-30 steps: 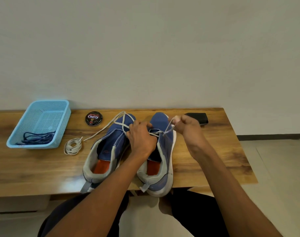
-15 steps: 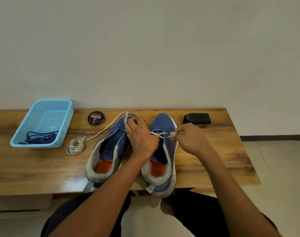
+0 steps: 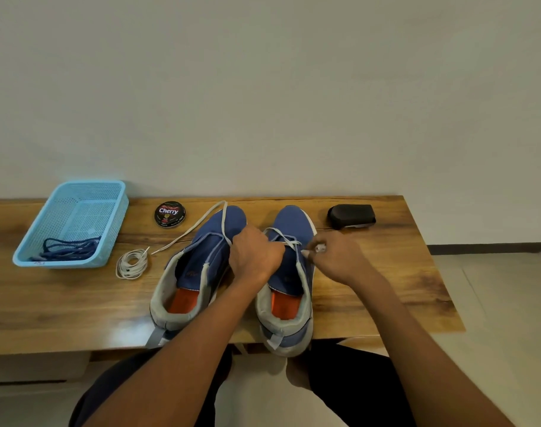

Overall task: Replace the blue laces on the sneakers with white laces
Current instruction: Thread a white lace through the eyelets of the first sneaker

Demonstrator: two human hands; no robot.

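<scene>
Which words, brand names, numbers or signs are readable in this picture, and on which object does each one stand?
"Cherry": white letters on the lid of the round black tin.
Smaller print below that word on the tin: too small to read.
White tag on the front rim of the blue basket: blurred, not readable.
Small mark on the tongue of the left sneaker: too faint to read.

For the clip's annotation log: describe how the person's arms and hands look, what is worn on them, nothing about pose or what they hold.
Both forearms are bare as far as the view shows, with no sleeves in sight. The left hand and the right hand wear no gloves, and no watch or bracelet shows on either wrist. Whether any ring is on the fingers cannot be told. Dark trousers cover the lap below the arms.
</scene>
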